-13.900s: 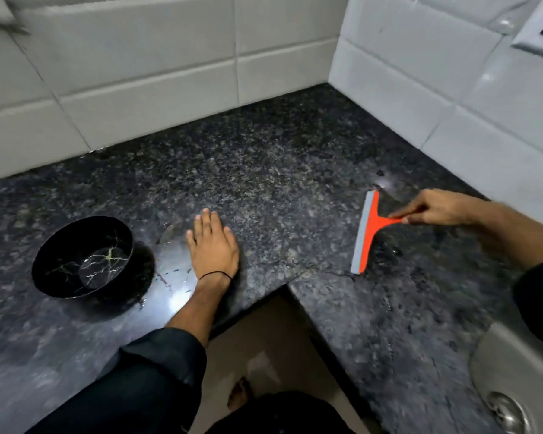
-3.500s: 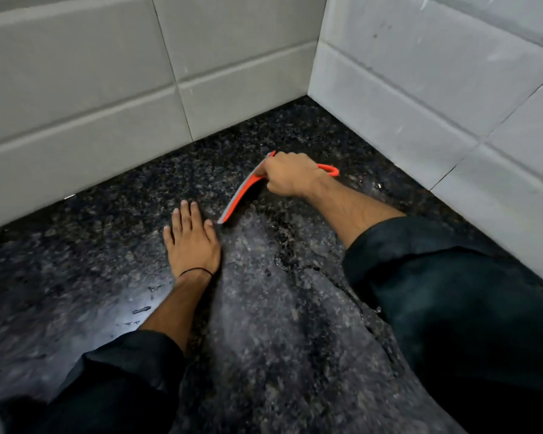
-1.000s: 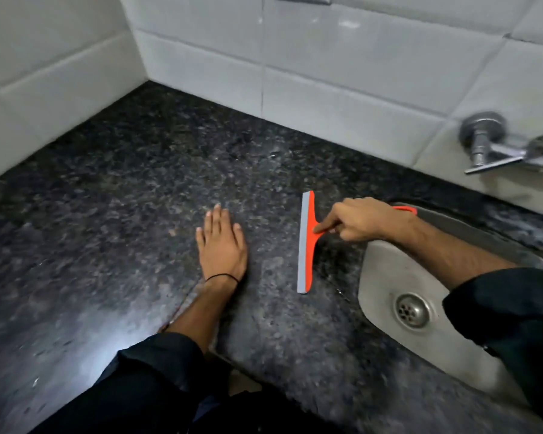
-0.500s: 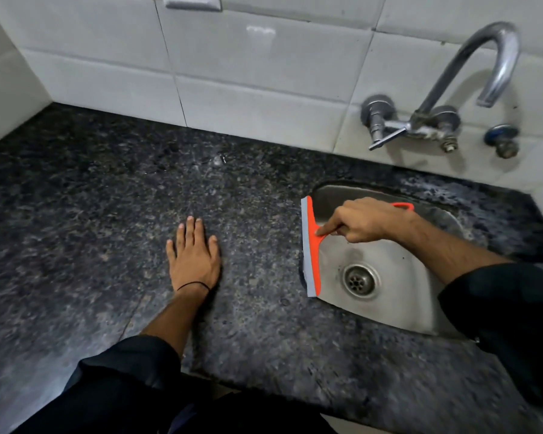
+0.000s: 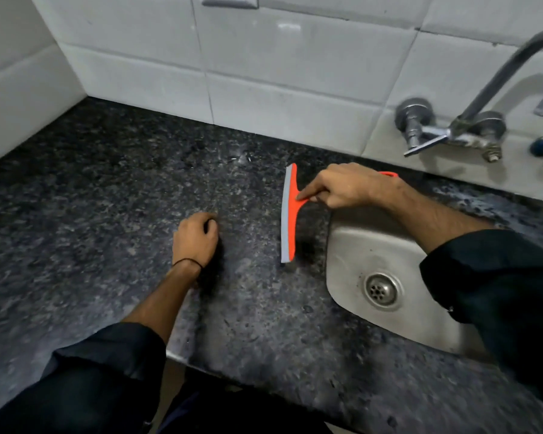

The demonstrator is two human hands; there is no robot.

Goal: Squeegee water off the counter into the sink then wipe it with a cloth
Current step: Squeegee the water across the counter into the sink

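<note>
**Squeegee back on the counter, left of the sink**

Half a second ago I saw the squeegee's blade hanging over the sink's left rim and the left hand pressed flat on the stone. Now the squeegee is back on the counter, just left of the sink, its grey rubber edge facing left and running front to back. The left hand has changed too: its fingers are curled under into a loose fist resting on the counter, with nothing in it that I can see. A thin black band sits at that wrist.

The right hand is closed around the orange handle, forefinger stretched along it toward the blade, and the handle's loop end pokes out behind the wrist. That forearm crosses over the sink's back corner.

The drain lies in view in the steel basin. The tap juts from the tiled wall. I can read no writing or brand anywhere.
</note>
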